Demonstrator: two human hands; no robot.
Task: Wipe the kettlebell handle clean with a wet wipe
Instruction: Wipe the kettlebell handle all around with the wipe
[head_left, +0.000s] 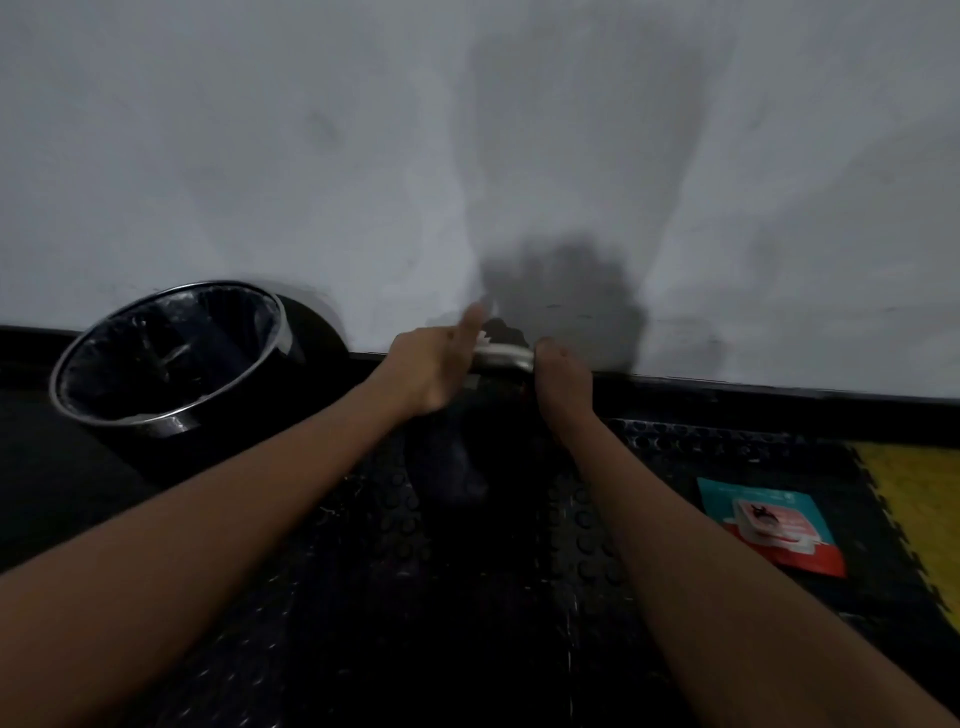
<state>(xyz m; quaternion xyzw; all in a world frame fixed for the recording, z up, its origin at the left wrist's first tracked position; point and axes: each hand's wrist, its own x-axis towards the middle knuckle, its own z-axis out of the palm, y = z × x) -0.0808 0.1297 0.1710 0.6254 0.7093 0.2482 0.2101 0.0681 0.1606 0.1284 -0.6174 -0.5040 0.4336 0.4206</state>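
At twelve o'clock by the wall, the left hand (434, 371) and right hand (563, 376) clench the wet wipe (503, 356) around the kettlebell handle (522, 365); I'd keep it taut, sliding steadily.

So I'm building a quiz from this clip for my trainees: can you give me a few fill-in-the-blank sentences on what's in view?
1. The white wet wipe is stretched between the left hand and the ____ hand.
2. The bin lined with a black bag stands to the person's ____.
3. The teal and red packet lies flat on the black studded ____.
4. Right of the packet, the floor tile is ____.

Missing words: right; left; mat; yellow
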